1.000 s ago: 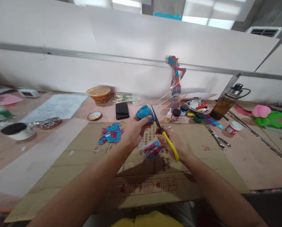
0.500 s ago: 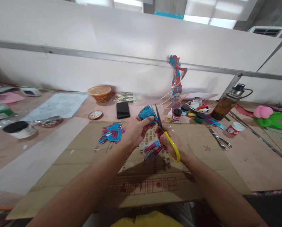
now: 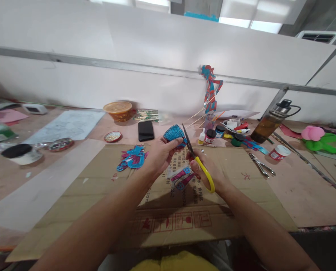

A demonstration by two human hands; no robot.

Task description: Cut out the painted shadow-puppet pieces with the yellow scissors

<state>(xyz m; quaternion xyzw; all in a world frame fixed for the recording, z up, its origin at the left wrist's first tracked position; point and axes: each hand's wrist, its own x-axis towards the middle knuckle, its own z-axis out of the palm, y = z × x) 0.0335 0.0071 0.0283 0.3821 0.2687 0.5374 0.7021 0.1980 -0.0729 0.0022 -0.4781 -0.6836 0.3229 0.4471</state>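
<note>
My left hand [image 3: 161, 154] pinches a small blue patterned cut-out piece [image 3: 173, 133], held up above the flattened cardboard [image 3: 235, 195]. My right hand [image 3: 206, 171] grips yellow-handled scissors [image 3: 197, 160], whose blades point up and touch the right edge of the blue piece. Under my hands lie small pink and blue cut-out parts [image 3: 181, 177] on the cardboard. A larger blue and magenta cut-out [image 3: 132, 158] lies to the left of my left hand.
A black phone [image 3: 145, 130], an orange bowl [image 3: 118, 110], paint jars [image 3: 214, 134], pliers [image 3: 261, 164] and a dark bottle [image 3: 271, 122] sit around the cardboard. A painted puppet figure [image 3: 211, 89] leans on the white partition. A pink and green toy [image 3: 316, 137] lies far right.
The blue piece and the scissors shifted slightly in my hands as the blades work along its edge. Everything else stays put.
</note>
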